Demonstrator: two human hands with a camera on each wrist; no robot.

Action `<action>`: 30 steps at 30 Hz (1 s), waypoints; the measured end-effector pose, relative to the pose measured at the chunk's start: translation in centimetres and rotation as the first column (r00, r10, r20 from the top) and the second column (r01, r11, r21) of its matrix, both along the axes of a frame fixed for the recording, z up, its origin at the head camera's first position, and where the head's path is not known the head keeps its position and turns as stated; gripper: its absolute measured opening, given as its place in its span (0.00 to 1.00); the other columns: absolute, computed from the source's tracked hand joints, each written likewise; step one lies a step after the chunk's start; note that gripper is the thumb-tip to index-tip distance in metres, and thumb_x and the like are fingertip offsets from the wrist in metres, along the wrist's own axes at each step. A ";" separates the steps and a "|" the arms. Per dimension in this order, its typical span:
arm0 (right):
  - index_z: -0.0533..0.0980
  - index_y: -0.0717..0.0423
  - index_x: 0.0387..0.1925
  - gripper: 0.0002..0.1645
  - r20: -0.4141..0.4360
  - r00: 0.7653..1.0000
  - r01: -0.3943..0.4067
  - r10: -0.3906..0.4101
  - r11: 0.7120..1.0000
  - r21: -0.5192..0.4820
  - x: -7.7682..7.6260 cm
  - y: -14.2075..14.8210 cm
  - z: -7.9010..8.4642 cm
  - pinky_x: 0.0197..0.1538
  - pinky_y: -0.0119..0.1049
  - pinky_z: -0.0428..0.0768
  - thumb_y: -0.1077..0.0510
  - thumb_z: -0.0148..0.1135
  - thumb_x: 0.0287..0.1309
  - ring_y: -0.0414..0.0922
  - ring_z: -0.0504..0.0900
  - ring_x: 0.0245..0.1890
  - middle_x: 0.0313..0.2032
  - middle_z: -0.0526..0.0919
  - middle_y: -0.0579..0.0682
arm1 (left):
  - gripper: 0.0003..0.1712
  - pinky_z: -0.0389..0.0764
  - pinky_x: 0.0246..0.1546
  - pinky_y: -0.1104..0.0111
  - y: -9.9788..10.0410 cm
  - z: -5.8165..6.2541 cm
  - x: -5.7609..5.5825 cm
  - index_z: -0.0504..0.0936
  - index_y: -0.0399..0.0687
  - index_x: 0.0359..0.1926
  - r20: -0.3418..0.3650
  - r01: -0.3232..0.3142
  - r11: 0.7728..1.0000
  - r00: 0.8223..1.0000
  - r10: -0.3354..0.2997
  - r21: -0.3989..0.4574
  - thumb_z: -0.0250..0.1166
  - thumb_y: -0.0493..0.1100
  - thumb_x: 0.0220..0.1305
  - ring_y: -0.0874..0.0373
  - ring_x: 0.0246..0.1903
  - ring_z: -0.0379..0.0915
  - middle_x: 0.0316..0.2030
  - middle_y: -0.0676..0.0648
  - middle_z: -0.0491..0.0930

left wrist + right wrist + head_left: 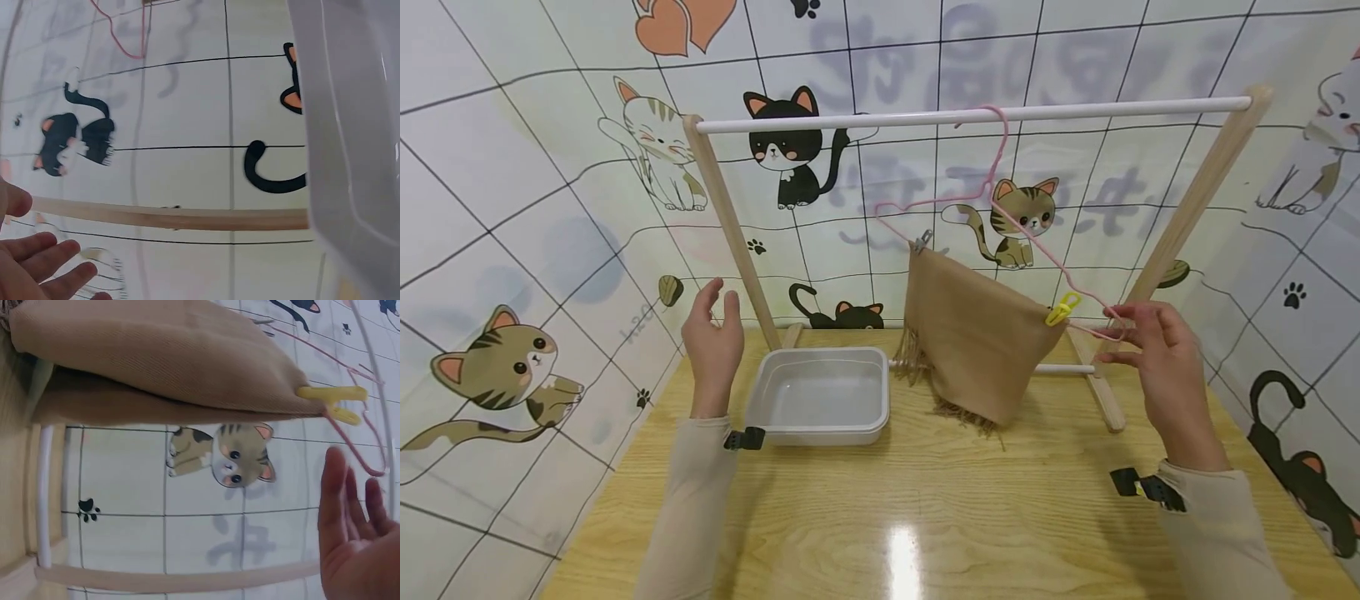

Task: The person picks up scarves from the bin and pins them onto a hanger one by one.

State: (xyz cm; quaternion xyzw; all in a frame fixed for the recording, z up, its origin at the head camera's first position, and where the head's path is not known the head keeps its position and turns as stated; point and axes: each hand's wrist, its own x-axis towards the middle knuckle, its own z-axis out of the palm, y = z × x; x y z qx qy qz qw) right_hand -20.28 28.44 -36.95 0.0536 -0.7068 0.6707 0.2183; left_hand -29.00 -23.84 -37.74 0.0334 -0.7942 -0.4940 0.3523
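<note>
A pink wire hanger (936, 200) hangs tilted from the white rod, its right end lower. A brown fringed cloth (973, 329) drapes over it, held by a grey metal clip (922, 241) at left and a yellow clothespin (1063, 309) at right. My right hand (1172, 375) is at the hanger's right end, the wire overlapping the fingertips; in the right wrist view its fingers (334, 494) are extended close below the wire. Left of the grey-white plastic basin (816, 437), my left hand (713, 354) is raised with fingers apart, holding nothing.
The drying rack has a white top rod (850, 122), wooden posts (1198, 196) and a lower white bar (1063, 368). It stands on a wood-grain table (850, 517). Behind and beside it are walls with a grid and cartoon cats.
</note>
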 end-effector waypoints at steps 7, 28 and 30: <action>0.70 0.50 0.66 0.23 -0.025 0.959 0.276 -0.283 0.905 0.323 2.4 -0.4 0.6 0.49 0.15 0.75 0.46 0.43 0.80 0.31 0.77 0.55 0.59 0.76 0.40 | 0.31 0.58 0.74 0.45 0.8 1.2 4.6 0.68 0.42 0.74 -0.014 0.037 0.980 0.999 -0.040 -0.198 0.54 0.52 0.78 0.43 0.75 0.58 0.72 0.39 0.68; 0.69 0.44 0.73 0.30 -0.234 0.936 0.349 -0.262 0.770 0.534 6.9 -1.5 1.3 0.59 0.15 0.61 0.58 0.58 0.73 0.24 0.65 0.64 0.69 0.70 0.46 | 0.40 0.49 0.72 0.36 3.6 3.2 11.6 0.65 0.36 0.74 -0.045 0.038 0.836 0.996 -0.075 -0.547 0.49 0.62 0.78 0.36 0.77 0.49 0.76 0.39 0.62; 0.67 0.44 0.74 0.31 -0.228 0.938 0.345 -0.260 0.754 0.559 7.4 -1.7 1.3 0.62 0.18 0.60 0.58 0.58 0.73 0.36 0.68 0.66 0.72 0.68 0.49 | 0.40 0.47 0.72 0.35 3.8 3.4 12.2 0.63 0.37 0.76 -0.012 0.051 0.821 0.997 -0.070 -0.568 0.49 0.63 0.78 0.37 0.78 0.47 0.77 0.39 0.60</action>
